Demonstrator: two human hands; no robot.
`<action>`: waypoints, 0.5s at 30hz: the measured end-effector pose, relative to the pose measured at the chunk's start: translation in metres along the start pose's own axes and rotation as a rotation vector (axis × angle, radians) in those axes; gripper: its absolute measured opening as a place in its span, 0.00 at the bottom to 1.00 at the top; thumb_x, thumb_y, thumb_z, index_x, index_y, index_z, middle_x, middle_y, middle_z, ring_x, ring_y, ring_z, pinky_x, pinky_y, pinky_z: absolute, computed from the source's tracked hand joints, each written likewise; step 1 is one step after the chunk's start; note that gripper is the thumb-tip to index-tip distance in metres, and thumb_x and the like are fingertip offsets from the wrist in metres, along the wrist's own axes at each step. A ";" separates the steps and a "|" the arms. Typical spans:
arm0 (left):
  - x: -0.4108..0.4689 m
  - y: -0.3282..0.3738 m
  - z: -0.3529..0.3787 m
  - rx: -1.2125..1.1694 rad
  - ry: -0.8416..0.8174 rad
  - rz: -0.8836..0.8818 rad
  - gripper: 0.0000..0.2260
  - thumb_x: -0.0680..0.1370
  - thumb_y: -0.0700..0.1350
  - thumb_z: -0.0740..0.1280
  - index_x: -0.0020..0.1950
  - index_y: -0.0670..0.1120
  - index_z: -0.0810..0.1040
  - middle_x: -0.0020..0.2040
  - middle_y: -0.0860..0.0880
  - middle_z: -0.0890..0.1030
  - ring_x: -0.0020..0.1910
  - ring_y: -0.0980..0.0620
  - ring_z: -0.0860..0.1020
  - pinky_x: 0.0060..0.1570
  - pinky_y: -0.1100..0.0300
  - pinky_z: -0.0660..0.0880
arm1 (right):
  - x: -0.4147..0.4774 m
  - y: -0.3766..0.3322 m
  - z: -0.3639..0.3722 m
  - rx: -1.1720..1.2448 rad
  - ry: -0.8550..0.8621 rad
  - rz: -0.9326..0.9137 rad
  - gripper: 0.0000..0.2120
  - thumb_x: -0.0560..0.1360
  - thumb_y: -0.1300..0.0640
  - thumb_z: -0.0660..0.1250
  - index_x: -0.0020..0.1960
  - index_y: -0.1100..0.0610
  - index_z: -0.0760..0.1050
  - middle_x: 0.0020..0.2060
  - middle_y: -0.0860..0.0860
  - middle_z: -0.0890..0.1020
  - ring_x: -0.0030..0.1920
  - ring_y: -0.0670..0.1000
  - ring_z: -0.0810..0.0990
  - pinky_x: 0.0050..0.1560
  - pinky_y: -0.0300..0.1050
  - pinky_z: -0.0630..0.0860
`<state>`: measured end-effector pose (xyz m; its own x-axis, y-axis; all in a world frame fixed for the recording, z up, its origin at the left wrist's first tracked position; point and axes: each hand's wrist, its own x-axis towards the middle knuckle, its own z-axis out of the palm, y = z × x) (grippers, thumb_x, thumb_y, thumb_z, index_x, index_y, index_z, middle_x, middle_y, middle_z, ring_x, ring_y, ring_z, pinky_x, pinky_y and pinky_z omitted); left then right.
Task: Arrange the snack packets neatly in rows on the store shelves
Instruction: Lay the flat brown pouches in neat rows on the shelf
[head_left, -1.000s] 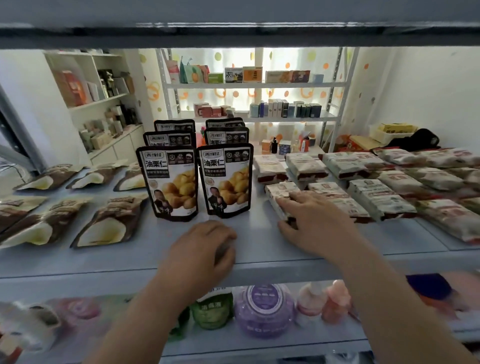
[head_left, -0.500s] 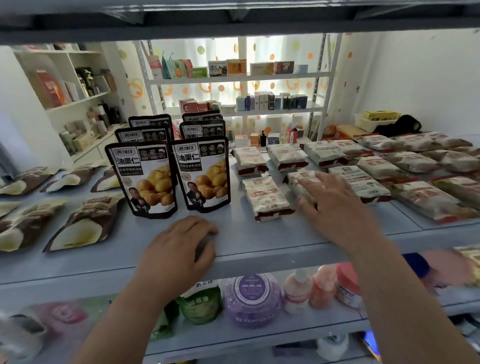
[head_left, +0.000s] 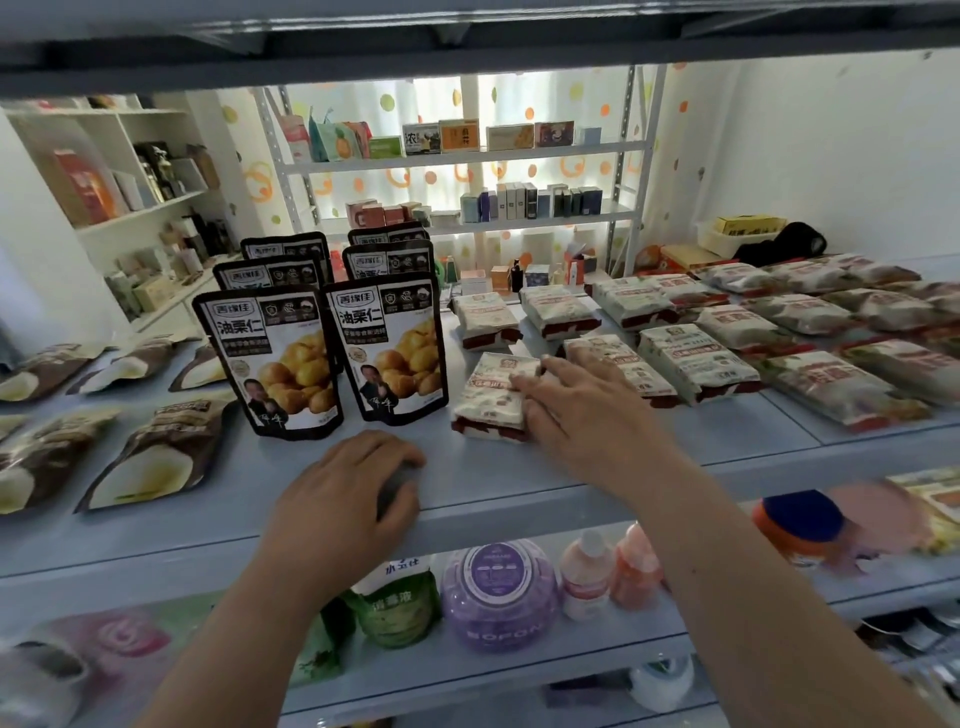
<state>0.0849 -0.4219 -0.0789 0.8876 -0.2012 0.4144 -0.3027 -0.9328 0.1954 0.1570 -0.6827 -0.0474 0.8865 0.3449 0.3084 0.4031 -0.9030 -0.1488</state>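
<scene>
My right hand (head_left: 582, 410) flat on 1 white packet (head_left: 493, 397), long axis front-to-back, 6 upright chestnut pouches (head_left: 291, 358), my left hand (head_left: 345, 499) curled on shelf edge (head_left: 493, 514), grip unclear.

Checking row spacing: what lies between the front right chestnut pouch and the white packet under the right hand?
Only bare shelf separates chestnut pouch and white packet, in the head view.

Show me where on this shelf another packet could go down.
Bare strip along the shelf's front edge, between left hand and right hand. More in front of the white packets, right of the forearm. Crowded behind: standing chestnut pouches, flat brown pouches left.
</scene>
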 end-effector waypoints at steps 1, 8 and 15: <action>0.000 0.000 0.000 -0.002 0.006 0.000 0.14 0.76 0.56 0.56 0.58 0.58 0.75 0.57 0.61 0.74 0.55 0.59 0.73 0.50 0.61 0.71 | 0.000 -0.002 0.001 0.002 -0.013 -0.005 0.24 0.81 0.41 0.48 0.75 0.41 0.64 0.75 0.52 0.66 0.77 0.57 0.56 0.75 0.59 0.51; -0.001 0.002 0.000 -0.012 0.013 0.001 0.15 0.76 0.56 0.55 0.59 0.57 0.76 0.57 0.61 0.75 0.54 0.59 0.73 0.49 0.61 0.72 | -0.001 -0.003 -0.004 0.004 -0.003 0.024 0.30 0.75 0.32 0.44 0.71 0.41 0.66 0.73 0.50 0.68 0.75 0.58 0.60 0.74 0.61 0.51; -0.002 0.002 0.000 -0.014 0.017 0.003 0.14 0.77 0.55 0.56 0.58 0.57 0.76 0.57 0.60 0.75 0.53 0.58 0.74 0.47 0.62 0.72 | 0.008 -0.016 -0.005 -0.098 -0.052 -0.180 0.25 0.78 0.36 0.53 0.72 0.43 0.66 0.70 0.46 0.72 0.72 0.51 0.66 0.73 0.56 0.58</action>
<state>0.0827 -0.4232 -0.0791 0.8807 -0.1985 0.4302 -0.3100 -0.9281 0.2064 0.1562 -0.6667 -0.0384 0.8136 0.5134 0.2729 0.5342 -0.8453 -0.0024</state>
